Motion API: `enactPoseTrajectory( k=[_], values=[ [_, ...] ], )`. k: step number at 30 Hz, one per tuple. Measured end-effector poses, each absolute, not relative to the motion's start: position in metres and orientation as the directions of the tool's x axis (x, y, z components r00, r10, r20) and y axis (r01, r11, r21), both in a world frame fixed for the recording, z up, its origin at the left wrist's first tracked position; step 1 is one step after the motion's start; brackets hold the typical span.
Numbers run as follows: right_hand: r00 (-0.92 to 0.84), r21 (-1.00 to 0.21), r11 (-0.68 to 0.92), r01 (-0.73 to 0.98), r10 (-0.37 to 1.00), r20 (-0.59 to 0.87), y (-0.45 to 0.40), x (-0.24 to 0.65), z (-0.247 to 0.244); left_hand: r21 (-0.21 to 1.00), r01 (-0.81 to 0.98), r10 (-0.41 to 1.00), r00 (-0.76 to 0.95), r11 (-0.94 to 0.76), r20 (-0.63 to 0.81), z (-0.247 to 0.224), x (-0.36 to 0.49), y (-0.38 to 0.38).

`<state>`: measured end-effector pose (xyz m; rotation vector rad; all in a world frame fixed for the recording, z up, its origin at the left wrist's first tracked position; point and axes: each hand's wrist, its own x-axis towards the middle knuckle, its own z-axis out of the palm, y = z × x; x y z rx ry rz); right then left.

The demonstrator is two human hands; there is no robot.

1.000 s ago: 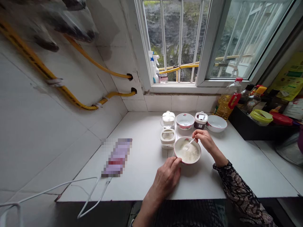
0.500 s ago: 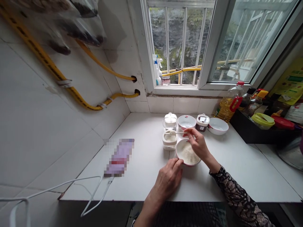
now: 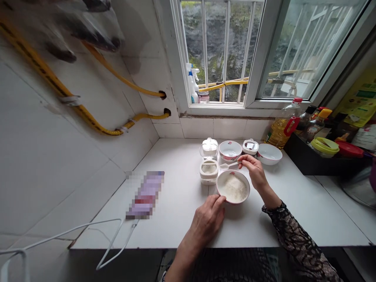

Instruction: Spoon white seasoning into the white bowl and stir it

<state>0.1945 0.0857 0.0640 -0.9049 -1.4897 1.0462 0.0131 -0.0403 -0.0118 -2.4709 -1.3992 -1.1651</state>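
My left hand [image 3: 208, 219] pinches the near-left rim of a white bowl [image 3: 221, 196], which holds a mound of pale powder [image 3: 235, 187]. Between the fingers of my right hand [image 3: 254, 170] is the handle of a small white spoon [image 3: 225, 166]. The spoon's head points left, above the bowl's far rim and beside an uncovered white jar [image 3: 209, 181]. Some whitish grains show in that jar. Its clear-and-white lid [image 3: 209, 148] appears flipped up at the back; whether it is joined to the jar I cannot tell.
Behind stand a flowered bowl [image 3: 230, 150], a dark-filled jar [image 3: 250, 146] and a shallow white bowl [image 3: 269, 154]. An oil bottle [image 3: 279, 131] and a black condiment box [image 3: 305, 158] are at right. A blurred purple object [image 3: 148, 192] with a white cable [image 3: 102, 222] lies left.
My right hand has moved right, drawing the spoon from over the open jar to just above the bowl's far rim. My left hand still holds the bowl's rim.
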Motion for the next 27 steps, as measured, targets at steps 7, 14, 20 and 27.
enactPoseTrajectory(
  k=[7, 14, 20, 27],
  values=[
    [-0.492, -0.865, 0.433, 0.253, 0.827, 0.27, 0.079, 0.216, 0.073, 0.272, 0.76, 0.689, 0.299, -0.59, 0.661, -0.011, 0.013, -0.04],
    [-0.718, -0.623, 0.648, 0.439, 0.669, 0.191, 0.065, 0.211, 0.082, 0.263, 0.764, 0.686, 0.3, -0.589, 0.663, -0.012, 0.013, -0.04],
    [-0.618, -0.856, 0.373, 0.357, 0.782, 0.083, 0.071, 0.217, 0.079, 0.28, 0.762, 0.702, 0.301, -0.584, 0.646, -0.012, 0.012, -0.04],
    [-0.486, -0.987, 0.109, 0.119, 0.873, 0.038, 0.086, 0.221, 0.073, 0.273, 0.762, 0.695, 0.302, -0.587, 0.653, -0.013, 0.012, -0.04]
  ],
)
